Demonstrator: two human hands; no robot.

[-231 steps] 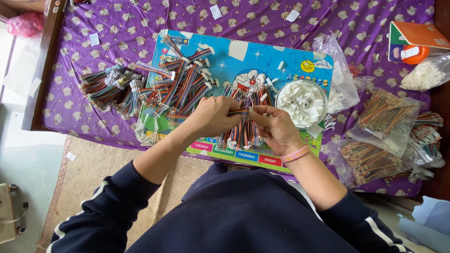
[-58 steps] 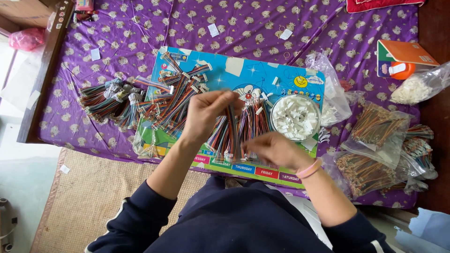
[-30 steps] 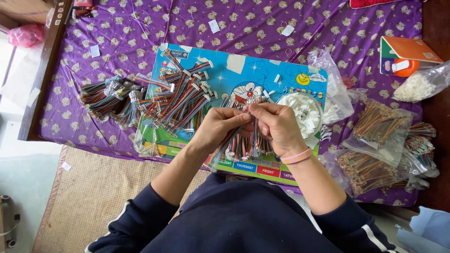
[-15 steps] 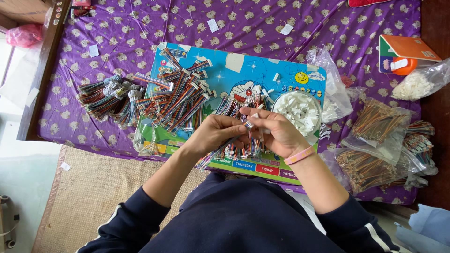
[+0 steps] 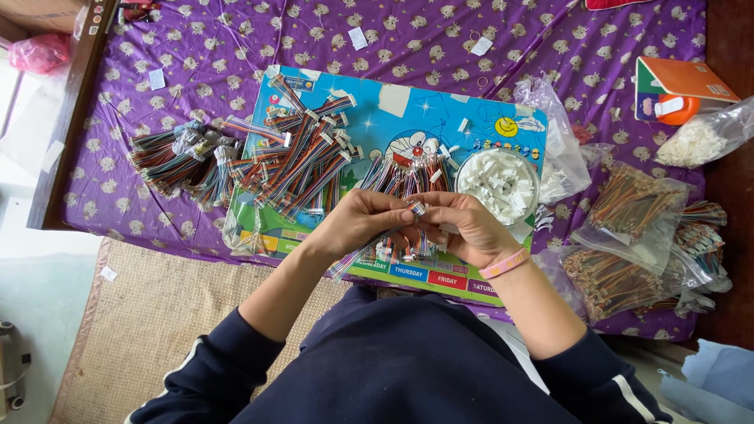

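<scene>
Head view. We log both hands meeting at the centre of the picture over a colourful cartoon board (image 5: 377, 110) that lies on a purple patterned bedspread (image 5: 236, 47). The left hand (image 5: 357, 224) is closed around a flat multicoloured ribbon cable (image 5: 365, 247), whose loose length trails toward 7 o'clock. The right hand (image 5: 463, 228) pinches the cable's upper end, where a small white connector (image 5: 416, 208) sits between the fingertips of both hands.

Change noted: half a second ago the hands worked slightly higher over the board with fingers spread wider; now they are drawn tighter together on the connector end, which we judge to mean the fitting of connector to cable is in its closing part.

Surroundings:
- At 1 o'clock of the hands, a round white bowl (image 5: 528, 166) of white connectors, near the right hand.
- At 12 o'clock, a row of cables (image 5: 404, 173) lying on the board, just beyond the fingers.
- At 10 o'clock, a heap of cables with connectors (image 5: 302, 161); further at 9 o'clock, bundled cables (image 5: 177, 157) on the bedspread.
- At 3 o'clock, clear bags of cables (image 5: 628, 235).
- At 2 o'clock, far corner, an orange notebook (image 5: 679, 82) and a bag of white parts (image 5: 699, 141).

Nothing lies between hands and bowl.
</scene>
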